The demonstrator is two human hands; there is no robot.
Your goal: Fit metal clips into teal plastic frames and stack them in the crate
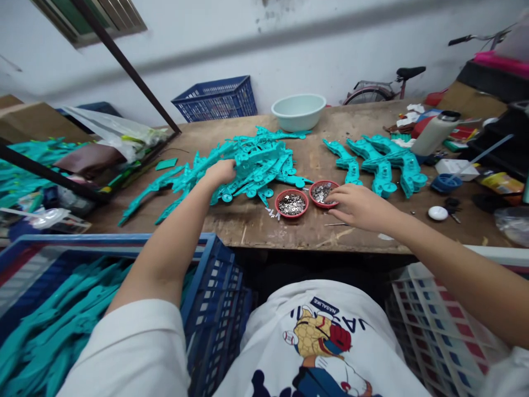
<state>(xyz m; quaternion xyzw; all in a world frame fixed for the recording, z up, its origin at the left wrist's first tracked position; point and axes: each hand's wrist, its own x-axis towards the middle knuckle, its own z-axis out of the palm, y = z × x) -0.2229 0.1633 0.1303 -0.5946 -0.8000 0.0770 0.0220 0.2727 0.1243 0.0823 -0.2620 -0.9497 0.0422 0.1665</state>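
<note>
Turquoise plastic parts [264,157] sit in a loose pile mid-table, left hand [221,172] at the pile's near-left side, fingers bent in against it; can't tell if they've got hold of one. Right hand [351,203] is at the right red basket [320,205], fingers loosely curled, tips at its near-right rim (can't tell if they're pinching anything). Left red basket [291,215] is just beside it; both are round and hold small metal bits [292,203], flat-looking and shiny. Parts are long, curved and smooth, with rounded disc-like ends, tangled in the pile. More of the same, a separate group [378,165], lie beyond the right hand, roughly side by side. Thin metal rod [336,224] lies near the right fingers. Table [248,223] is worn brown wood, scuffed along the near edge. Pale round basin [298,116] stands behind the pile, smooth-walled.
</note>
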